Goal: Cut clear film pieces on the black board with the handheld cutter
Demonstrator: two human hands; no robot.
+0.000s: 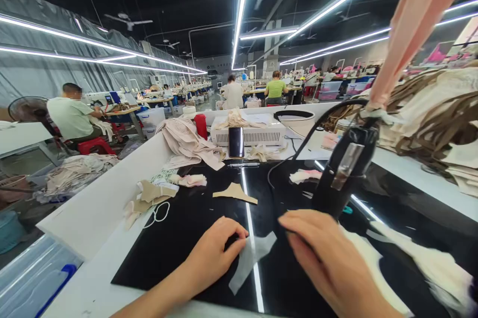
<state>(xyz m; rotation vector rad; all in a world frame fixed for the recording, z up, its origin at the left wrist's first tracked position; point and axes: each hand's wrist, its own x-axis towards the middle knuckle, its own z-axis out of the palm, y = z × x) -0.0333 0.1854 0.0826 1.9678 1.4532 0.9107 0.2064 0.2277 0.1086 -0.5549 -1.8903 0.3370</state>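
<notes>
On the glossy black work surface (pixel 179 253) lies a thin, whitish, see-through cut piece (pixel 248 263) with a curved outline. My left hand (pixel 212 248) pinches its upper left edge between thumb and forefinger. To the right of the piece, my right hand (pixel 328 258) is curled with its fingers together; what they hold, if anything, is hidden. Just behind that hand stands a black handheld tool (pixel 345 168) with a cable, hung from a pink cloth strip (pixel 401 34). A tan shaped piece (pixel 235 192) lies farther back.
Tan scraps and cords (pixel 153 196) lie at the left. Pale cloth pieces (pixel 421 253) are at the right. Behind are a cloth pile (pixel 188 138), a phone (pixel 236 142) against a white vented box (pixel 257 136), and a pen (pixel 243 165). A person (pixel 76 113) sits far left.
</notes>
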